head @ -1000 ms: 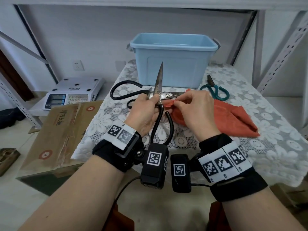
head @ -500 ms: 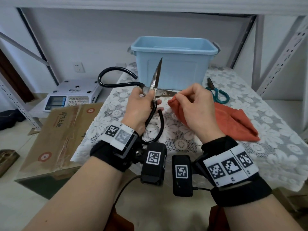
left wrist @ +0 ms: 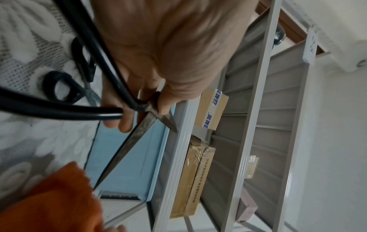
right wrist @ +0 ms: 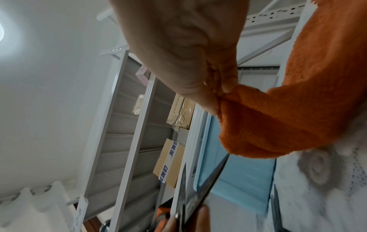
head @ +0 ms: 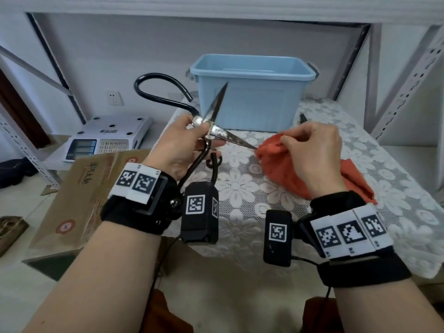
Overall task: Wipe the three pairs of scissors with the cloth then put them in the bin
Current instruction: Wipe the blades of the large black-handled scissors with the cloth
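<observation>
Two closed grips (head: 180,143) (head: 314,150) — scissors (head: 216,116), cloth (head: 276,159)

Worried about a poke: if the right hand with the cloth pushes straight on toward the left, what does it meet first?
Most likely the tip of the large scissors' lower blade, which already touches the orange cloth bunched in the right hand. The left hand lies beyond, at the pivot.

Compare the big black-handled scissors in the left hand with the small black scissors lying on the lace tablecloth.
The big black-handled scissors are held up in the left hand, blades spread wide; the small black scissors lie flat on the lace tablecloth, untouched. The big pair has thin wire loops, the small pair thick rounded ones. Both have black handles and metal blades.
</observation>
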